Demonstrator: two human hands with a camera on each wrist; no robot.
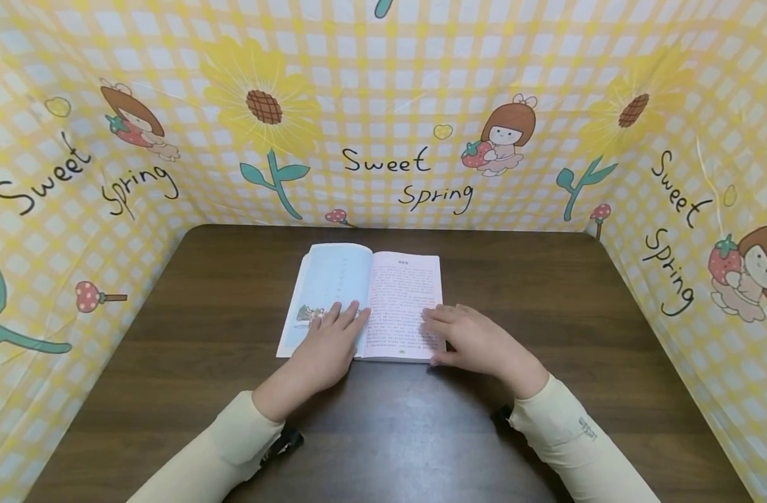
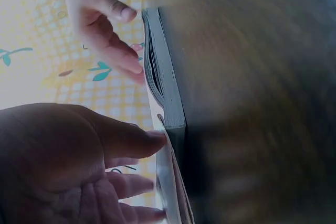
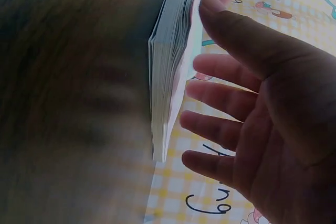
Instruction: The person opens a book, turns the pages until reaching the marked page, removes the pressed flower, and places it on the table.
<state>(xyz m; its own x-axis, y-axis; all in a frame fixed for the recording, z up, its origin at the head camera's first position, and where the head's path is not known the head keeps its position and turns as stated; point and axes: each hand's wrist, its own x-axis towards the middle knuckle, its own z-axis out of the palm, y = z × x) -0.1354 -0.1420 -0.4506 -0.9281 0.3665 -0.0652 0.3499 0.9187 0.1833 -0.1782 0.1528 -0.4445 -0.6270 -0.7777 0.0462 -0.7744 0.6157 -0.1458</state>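
An open book [image 1: 404,293] lies on the dark wooden table, with a pale blue illustrated page on the left and a pinkish page of print on the right. My left hand [image 1: 333,342] rests on the lower part of the blue page, fingers spread and pointing toward the far side. At the right edge of the printed page is my right hand [image 1: 474,342], its fingers over the page and its thumb by the lower corner. In the right wrist view the right hand's fingers [image 3: 223,95] look extended beside the page stack. The left wrist view shows the book's thick lower edge [image 2: 168,72].
The brown table [image 1: 232,293] surrounds the book on all sides. A yellow checked cloth [image 1: 383,91] with flowers and cartoon figures hangs behind the table and along both sides. Dark straps [image 1: 283,443] show at the wrists near the cream sleeves.
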